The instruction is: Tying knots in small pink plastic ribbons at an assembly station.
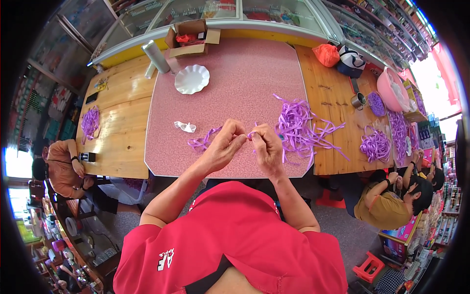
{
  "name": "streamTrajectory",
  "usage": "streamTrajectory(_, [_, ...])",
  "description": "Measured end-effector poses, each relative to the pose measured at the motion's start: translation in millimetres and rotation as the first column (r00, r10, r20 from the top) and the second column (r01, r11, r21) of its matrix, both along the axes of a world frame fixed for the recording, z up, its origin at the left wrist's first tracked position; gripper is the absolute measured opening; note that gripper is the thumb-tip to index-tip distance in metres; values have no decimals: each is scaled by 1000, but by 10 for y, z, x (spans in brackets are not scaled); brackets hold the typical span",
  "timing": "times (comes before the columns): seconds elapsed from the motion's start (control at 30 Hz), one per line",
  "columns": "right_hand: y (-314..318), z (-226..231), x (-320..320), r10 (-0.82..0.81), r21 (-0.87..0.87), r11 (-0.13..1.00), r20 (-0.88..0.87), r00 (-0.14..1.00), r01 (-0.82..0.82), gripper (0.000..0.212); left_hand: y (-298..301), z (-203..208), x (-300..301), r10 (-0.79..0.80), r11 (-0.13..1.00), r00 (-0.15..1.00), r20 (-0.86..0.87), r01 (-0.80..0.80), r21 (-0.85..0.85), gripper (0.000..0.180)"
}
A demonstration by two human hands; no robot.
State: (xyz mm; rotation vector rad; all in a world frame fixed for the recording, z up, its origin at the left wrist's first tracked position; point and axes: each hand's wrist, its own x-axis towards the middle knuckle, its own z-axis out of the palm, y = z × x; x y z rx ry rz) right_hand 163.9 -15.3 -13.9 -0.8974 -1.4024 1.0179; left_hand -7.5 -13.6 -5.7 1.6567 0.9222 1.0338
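The left hand (227, 144) and right hand (267, 148) pinch purple ribbon (250, 135) between them. Far past the left hand, a box (190, 50) holds red things (185, 38). Under both is a pink counter (240, 78), glass cases (267, 14) beyond.

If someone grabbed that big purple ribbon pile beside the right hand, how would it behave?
The purple ribbon pile would probably sag, since its strands curl loosely. It looks light, being thin strips. Crossing loops suggest strands may snag and drag others along.
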Motion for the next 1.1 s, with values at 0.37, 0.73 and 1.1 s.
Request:
streamTrajectory(0.37, [51,168,152,-2,185,979,413,911,-82,6,-15,75,5,236,885,930,-282,-86,458,18])
streamTrajectory(0.73, [-20,57,76,152,-454,868,-143,978,-201,10,25,102,-27,295,793,907,-301,-57,606,19])
streamTrajectory(1.1, [-5,63,77,72,-224,974,121,990,-43,5,-70,110,20,306,917,923,-234,-220,332,11])
